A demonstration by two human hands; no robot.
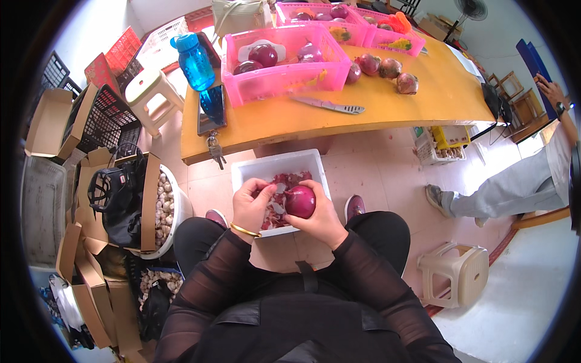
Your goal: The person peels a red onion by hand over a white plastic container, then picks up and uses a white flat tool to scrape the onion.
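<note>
A peeled, shiny red onion [300, 202] rests in my right hand [323, 215], with the fingers curled around its far side and the thumb beneath. Just to its left is my left hand [252, 203], thumb and forefinger drawn together. Whether a scrap of skin is pinched there is hard to tell. Below both hands stands a white foam box [313, 159] on the floor, holding loose red onion skins [274, 218].
The yellow table [390, 109] bears a pink basket [286, 84] of onions, a knife [329, 105], several unpeeled onions [390, 68], a blue bottle [195, 63], a phone [212, 109] and keys [215, 147]. Garlic [164, 213] fills a white tub at left. A person [508, 195] stands at right, near a stool [454, 274].
</note>
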